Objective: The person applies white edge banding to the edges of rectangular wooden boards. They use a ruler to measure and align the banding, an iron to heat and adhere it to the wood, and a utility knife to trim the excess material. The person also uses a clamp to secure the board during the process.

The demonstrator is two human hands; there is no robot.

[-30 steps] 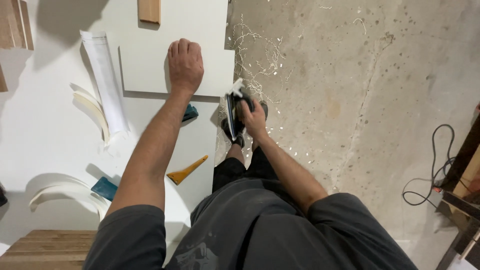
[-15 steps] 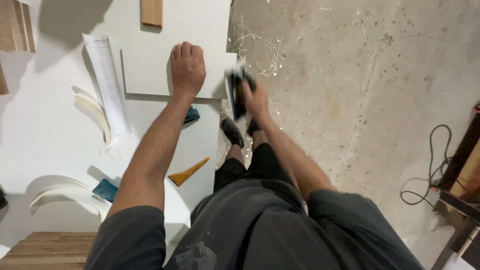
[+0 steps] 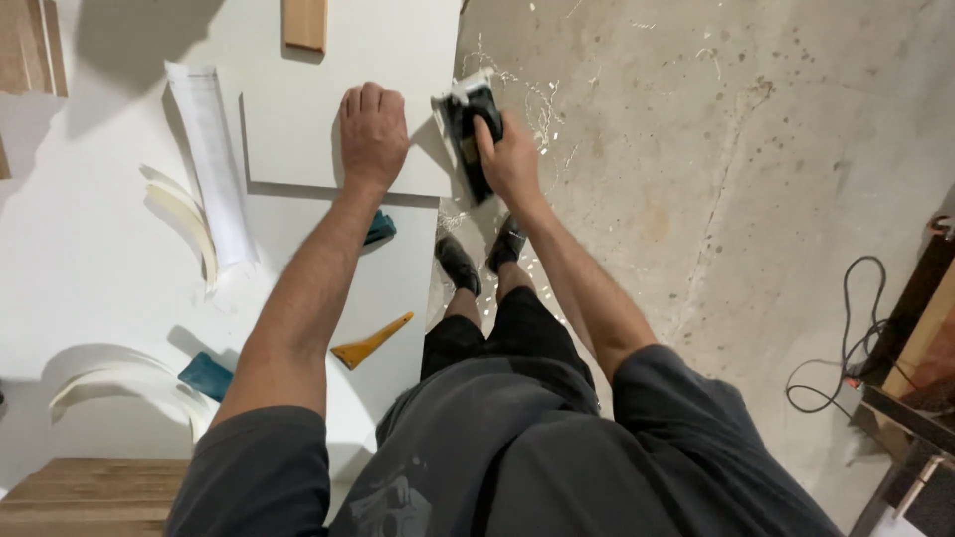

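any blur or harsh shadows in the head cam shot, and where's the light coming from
Head view: sharp, no motion blur on the left hand or right hand gripping the black tool; soft shadows fall lower right of the white panel, so light comes from the upper left; wide-angle edge stretch.

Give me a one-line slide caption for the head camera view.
Left hand presses a white panel flat while right hand holds a black trimming tool at its edge.

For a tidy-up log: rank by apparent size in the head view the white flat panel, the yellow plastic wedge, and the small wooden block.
1. White flat panel, largest.
2. and 3. Yellow plastic wedge and small wooden block: look similar, and the block is cut off by the frame edge, so unranked.
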